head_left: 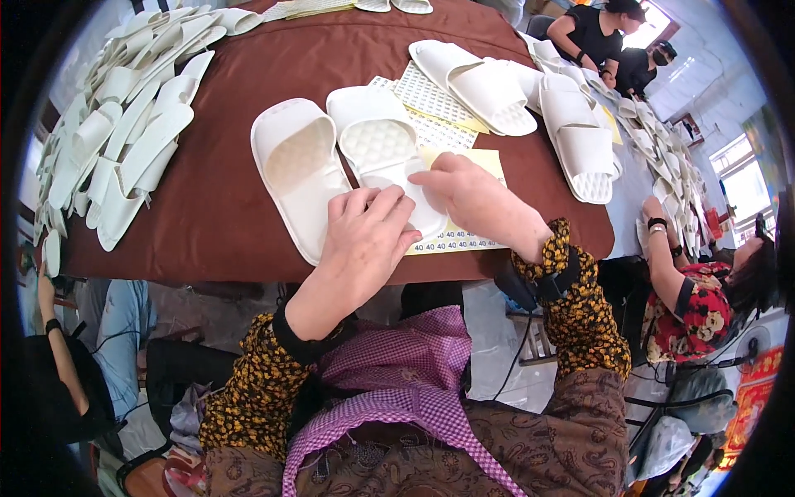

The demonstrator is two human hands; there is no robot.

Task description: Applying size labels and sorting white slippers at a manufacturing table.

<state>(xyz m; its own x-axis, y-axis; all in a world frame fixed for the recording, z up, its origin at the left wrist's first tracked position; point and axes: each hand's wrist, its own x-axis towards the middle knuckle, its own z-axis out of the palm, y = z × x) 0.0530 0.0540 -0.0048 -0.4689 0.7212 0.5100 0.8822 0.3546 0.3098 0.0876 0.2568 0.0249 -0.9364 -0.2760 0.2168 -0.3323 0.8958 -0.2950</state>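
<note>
A pair of white slide slippers lies soles down in front of me: the left slipper (pixel 290 178) and the right slipper (pixel 377 137), which has a bumpy footbed. My left hand (pixel 364 228) is closed over the heel end of the pair, its fingers bent where the two meet and its thumb along the right slipper. Over that slipper's heel is my right hand (pixel 468 195), fingers curled and index fingertip at the footbed. Whether it pinches something small is hidden. Sheets of small printed labels (pixel 443 124) with yellow backing lie beside and under the right slipper.
White slippers are heaped at the left (pixel 124 141). More slippers (pixel 489 91) lie at the right on the brown tablecloth (pixel 240 66). Beyond, a second table carries another slipper pile (pixel 662 149). Several people sit around, one in a red floral top (pixel 691 298).
</note>
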